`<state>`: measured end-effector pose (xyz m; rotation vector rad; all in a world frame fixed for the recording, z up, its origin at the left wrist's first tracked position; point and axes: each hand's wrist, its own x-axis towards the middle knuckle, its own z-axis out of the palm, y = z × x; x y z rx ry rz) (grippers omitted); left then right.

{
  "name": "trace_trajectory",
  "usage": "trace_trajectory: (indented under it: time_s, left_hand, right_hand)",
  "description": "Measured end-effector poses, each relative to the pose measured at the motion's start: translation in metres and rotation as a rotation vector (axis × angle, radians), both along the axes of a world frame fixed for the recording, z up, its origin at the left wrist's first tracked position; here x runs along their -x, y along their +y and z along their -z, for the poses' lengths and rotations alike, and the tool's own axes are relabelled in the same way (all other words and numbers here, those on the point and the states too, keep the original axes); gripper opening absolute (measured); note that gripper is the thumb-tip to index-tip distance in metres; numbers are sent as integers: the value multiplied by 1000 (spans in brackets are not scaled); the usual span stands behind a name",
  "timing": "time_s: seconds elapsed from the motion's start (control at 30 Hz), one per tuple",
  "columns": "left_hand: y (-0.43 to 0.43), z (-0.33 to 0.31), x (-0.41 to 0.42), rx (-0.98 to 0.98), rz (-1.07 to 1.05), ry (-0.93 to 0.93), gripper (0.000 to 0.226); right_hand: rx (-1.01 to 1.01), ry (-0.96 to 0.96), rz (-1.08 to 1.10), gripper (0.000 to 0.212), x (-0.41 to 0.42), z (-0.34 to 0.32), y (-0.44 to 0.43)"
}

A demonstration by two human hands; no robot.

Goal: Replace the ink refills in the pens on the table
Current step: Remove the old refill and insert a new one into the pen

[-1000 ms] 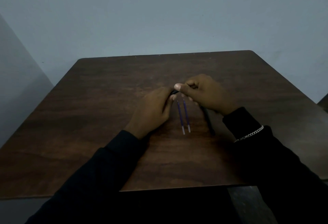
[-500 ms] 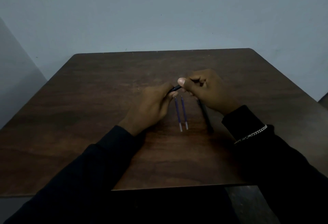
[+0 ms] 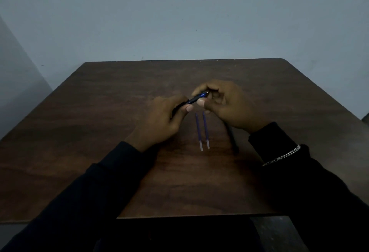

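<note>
Dim light; dark wood table (image 3: 99, 132) against plain grey-blue wall (image 3: 179, 12).

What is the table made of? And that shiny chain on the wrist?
The table looks like dark brown wood or wood-look laminate: grain streaks, dull sheen. The bracelet looks like silvery metal: small bright links catching light.

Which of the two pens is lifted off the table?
The blue pen held between the left hand and right hand; the dark pen lies flat beside the refills.
</note>
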<state>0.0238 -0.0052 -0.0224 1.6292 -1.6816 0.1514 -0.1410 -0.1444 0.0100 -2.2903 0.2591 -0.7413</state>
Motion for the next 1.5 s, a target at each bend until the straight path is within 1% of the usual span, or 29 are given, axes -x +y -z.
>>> trace_trajectory:
  time_s: [0.07,0.1,0.23,0.3,0.4,0.47,0.53,0.6,0.63,0.73,0.9,0.97,1.03,1.1,1.17,1.2,1.3,1.33,1.43,1.5]
  left_hand:
    - [0,0,-1,-2,-2,-5,25]
    - [0,0,0,-6,4,-12,23]
    - [2,-1,4,2,32,-41,15]
    - [1,-1,4,2,36,-39,12]
    - [0,1,0,15,10,-20,18]
    - [-1,2,-1,3,-1,-11,23]
    - [-1,2,0,10,7,-9,23]
    - [0,0,2,24,19,-9,19]
    - [0,-1,2,24,26,-11,17]
    - [0,-1,2,10,9,-24,17]
    - [-1,1,0,-5,7,9,19]
    - [-1,0,1,-15,-1,8,22]
    - [0,0,2,-32,2,12,18]
    - [-1,0,1,-37,7,12,18]
    - [-1,1,0,-30,1,-5,23]
    - [-1,1,-1,-26,2,-10,25]
    - [0,0,1,-18,17,-11,24]
    - [0,0,1,-9,17,-11,23]
    - [0,0,2,-15,3,-2,21]
    - [0,-1,1,-23,-1,5,18]
  right_hand:
    - [-109,-1,-13,25,-1,-1,2]
    - [-137,-3,0,24,-2,-2,2]
    - [-104,26,61,24,-3,-2,3]
    - [-145,18,41,19,-4,0,3]
    - [-197,-1,-23,9,-3,-1,4]
    - [-180,-1,-40,13,-1,-4,5]
    - [-180,-7,-38,23,-1,-5,6]
    - [-248,-3,-15,28,-2,-5,7]
    - [-271,5,0,26,-3,-5,6]
    - [-252,17,8,20,-3,-3,3]
    - [-236,6,-47,8,-3,-3,3]
    - [-143,19,-35,12,-1,-4,1]
    - [-85,36,-29,23,0,-5,1]
    - [-158,30,-31,30,0,-5,2]
    - [-264,10,-4,21,-2,-4,6]
    - [-273,11,14,17,-3,-4,6]
    - [-229,38,34,25,-5,-2,6]
    - [-227,41,23,23,-5,-1,7]
    - [-248,32,-21,7,-4,-1,6]
    - [-244,21,-56,13,-2,-4,5]
